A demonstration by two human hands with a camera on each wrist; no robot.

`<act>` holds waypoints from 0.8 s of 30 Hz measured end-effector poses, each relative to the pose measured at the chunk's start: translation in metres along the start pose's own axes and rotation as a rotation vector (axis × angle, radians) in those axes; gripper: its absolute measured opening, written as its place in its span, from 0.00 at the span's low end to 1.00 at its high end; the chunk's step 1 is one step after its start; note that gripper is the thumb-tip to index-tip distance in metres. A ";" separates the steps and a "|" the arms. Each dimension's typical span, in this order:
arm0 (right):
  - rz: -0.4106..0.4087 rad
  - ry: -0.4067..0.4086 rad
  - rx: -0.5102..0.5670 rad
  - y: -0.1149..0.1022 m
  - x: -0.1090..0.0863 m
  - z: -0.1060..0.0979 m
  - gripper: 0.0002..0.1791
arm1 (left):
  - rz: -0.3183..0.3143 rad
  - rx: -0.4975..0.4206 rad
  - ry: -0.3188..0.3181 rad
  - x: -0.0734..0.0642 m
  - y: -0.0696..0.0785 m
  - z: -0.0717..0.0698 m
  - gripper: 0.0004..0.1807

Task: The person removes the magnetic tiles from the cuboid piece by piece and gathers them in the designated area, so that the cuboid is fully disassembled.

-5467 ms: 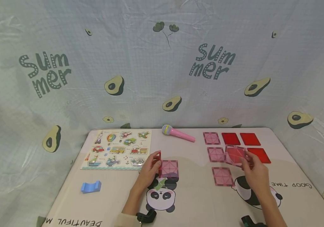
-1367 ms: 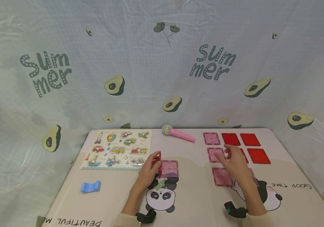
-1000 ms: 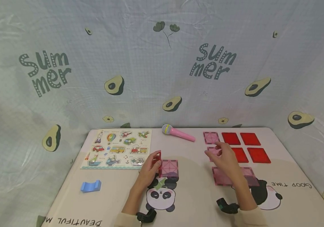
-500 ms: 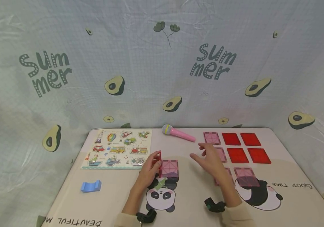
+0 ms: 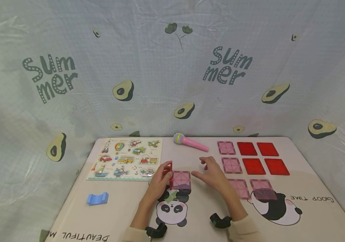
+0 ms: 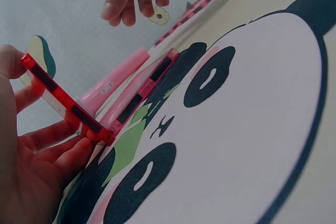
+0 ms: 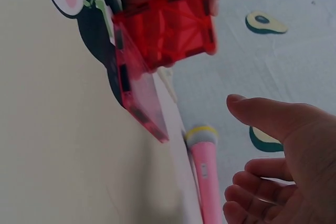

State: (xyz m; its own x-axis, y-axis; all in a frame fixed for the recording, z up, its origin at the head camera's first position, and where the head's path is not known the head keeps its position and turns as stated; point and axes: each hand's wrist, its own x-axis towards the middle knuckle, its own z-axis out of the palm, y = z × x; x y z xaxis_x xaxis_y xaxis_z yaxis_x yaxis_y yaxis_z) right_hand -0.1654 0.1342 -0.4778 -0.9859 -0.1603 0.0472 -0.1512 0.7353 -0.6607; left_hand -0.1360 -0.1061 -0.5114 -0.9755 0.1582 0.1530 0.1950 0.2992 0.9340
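My left hand (image 5: 159, 182) holds a clear red magnetic tile (image 7: 173, 27) upright on its edge, thumb and fingers at its sides. The standing tile meets the left edge of a pink magnetic tile (image 5: 181, 179) that lies flat on the table. In the left wrist view the red tile (image 6: 65, 98) leans over the flat tile's edge. To the right of the flat tile hovers my right hand (image 5: 213, 174), thumb and fingers spread apart, with nothing between them. The right wrist view shows the same bare right hand (image 7: 283, 166) apart from both tiles.
On the right lie several pink tiles (image 5: 232, 165) and several red tiles (image 5: 253, 166) in rows. A pink toy microphone (image 5: 191, 143) is at the back. Left are a vehicle puzzle board (image 5: 124, 159) and a blue arched block (image 5: 97, 199).
Earlier my right hand held a pink tile over the right-hand rows; that tile now lies in the front row. The empty hand has moved left toward the joined tiles. My left hand stays put.
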 end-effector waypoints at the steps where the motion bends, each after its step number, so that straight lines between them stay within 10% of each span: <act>1: -0.001 -0.006 0.000 -0.001 0.000 0.003 0.41 | -0.005 0.001 -0.001 0.000 0.000 0.000 0.25; 24: -0.086 -0.152 -0.082 -0.002 -0.002 0.039 0.49 | 0.005 -0.011 0.000 0.003 -0.010 0.001 0.24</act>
State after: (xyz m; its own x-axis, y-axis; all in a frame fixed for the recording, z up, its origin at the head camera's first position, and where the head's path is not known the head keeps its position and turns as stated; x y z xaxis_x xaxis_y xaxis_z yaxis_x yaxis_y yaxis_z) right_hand -0.1605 0.1068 -0.5057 -0.9479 -0.3181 -0.0171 -0.2459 0.7646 -0.5957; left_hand -0.1406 -0.1081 -0.5204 -0.9746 0.1594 0.1575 0.1985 0.2882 0.9368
